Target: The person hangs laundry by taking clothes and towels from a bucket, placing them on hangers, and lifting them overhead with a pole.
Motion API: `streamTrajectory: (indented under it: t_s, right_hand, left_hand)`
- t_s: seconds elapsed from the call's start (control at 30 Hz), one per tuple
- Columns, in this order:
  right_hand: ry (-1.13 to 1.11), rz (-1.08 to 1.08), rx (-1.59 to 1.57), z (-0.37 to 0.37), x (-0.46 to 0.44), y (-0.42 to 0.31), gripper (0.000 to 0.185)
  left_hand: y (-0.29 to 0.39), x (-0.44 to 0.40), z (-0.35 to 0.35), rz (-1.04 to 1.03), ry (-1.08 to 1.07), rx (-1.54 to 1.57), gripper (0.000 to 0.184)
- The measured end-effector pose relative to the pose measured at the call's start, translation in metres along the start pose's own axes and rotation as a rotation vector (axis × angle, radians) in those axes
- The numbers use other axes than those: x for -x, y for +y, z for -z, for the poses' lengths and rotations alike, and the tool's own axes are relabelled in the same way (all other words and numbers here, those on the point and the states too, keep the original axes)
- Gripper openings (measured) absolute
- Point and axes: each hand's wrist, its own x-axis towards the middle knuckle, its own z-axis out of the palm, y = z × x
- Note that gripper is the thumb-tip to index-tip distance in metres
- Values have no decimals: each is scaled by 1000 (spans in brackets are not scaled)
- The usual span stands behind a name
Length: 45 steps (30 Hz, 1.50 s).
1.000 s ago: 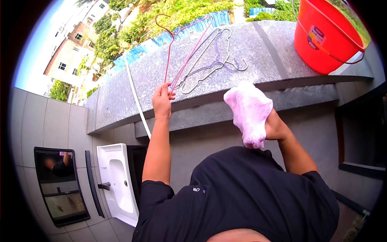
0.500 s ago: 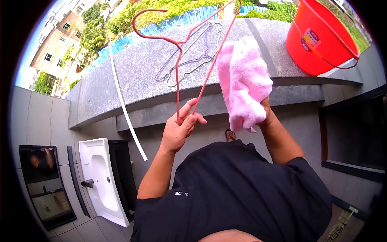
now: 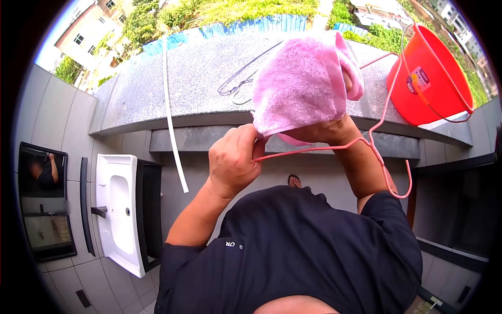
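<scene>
A fluffy pink towel (image 3: 298,86) is spread out in front of me above the stone ledge. My left hand (image 3: 232,159) is closed at the towel's lower left corner and grips one end of a coral-red clothes hanger (image 3: 314,148). The hanger lies sideways, its bar passing over my right forearm and its hook hanging at the right. Behind and under the towel, my right hand (image 3: 334,130) grasps the cloth; most of its fingers are hidden by it.
Grey wire hangers (image 3: 246,86) lie on the stone ledge (image 3: 201,68), partly behind the towel. A red bucket (image 3: 400,97) stands on the ledge's right end. A white strip (image 3: 170,118) hangs across the ledge at left. Lower left are a white sink (image 3: 130,209) and a mirror (image 3: 44,225).
The hanger has turned from upright, hook at upper left, to sideways with its hook at the right. The towel has moved left and spread out, meeting my left hand.
</scene>
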Motion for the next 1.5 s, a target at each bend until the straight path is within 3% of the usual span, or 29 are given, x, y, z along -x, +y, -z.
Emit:
streamTrajectory:
  t_s: [0.03, 0.1, 0.13, 0.17, 0.23, 0.3, 0.37, 0.5, 0.67, 0.77, 0.93, 0.97, 1.03, 1.1, 1.23, 1.33, 1.43, 1.5]
  right_hand:
    - [27, 62, 152, 1, -8, -1, 44]
    - [-46, 97, 128, 10, -23, 5, 38]
    - [-128, 148, 167, 14, -32, 8, 30]
    - [-408, 88, 224, 13, -33, 11, 25]
    - [-532, 13, 161, -4, -18, 8, 28]
    - [-359, 4, -72, -8, -8, -1, 24]
    - [-81, -5, -31, -11, 1, -9, 27]
    - [209, -89, 12, -15, 49, -28, 35]
    - [288, -612, -374, -28, 54, -37, 31]
    - [206, -892, -666, -34, 62, -31, 26]
    - [263, -1085, -819, -25, 69, -6, 12]
    - [378, -1077, -773, -15, 64, 1, 13]
    - [548, -1030, -785, -7, 72, 32, 14]
    - [563, -1017, -673, -4, 78, 47, 13]
    - [434, -1004, -623, 2, 79, 47, 13]
    - [462, -1009, -596, -4, 83, 44, 14]
    - [529, -951, -576, -4, 84, 43, 28]
    - [515, -685, 33, 5, 69, 45, 39]
  left_hand:
    - [0, 1, 3, 7, -10, 4, 20]
    - [1, 1, 8, 14, -33, 19, 19]
    - [0, 4, 7, 25, -40, 50, 14]
    - [-1, 9, 6, 76, -53, 90, 13]
    - [-1, 17, 5, 170, -82, 167, 11]
    - [-4, 23, 8, 273, -112, 199, 13]
    - [-11, 33, 9, 396, -131, 259, 18]
    - [-15, 42, 13, 667, -32, 684, 18]
    - [-12, 45, 21, 793, -149, 765, 14]
    - [-13, 46, 10, 737, -75, 713, 13]
    - [-34, 56, 19, 632, -113, 373, 11]
    - [-41, 57, 23, 618, -115, 404, 12]
    - [-46, 57, 33, 783, -170, 585, 15]
    - [-53, 67, 33, 774, -124, 667, 27]
    - [-62, 71, 43, 718, -135, 557, 22]
    - [-59, 70, 48, 793, -113, 650, 13]
    - [-61, 69, 53, 799, -108, 663, 16]
    - [-65, 69, 58, 755, -133, 626, 16]
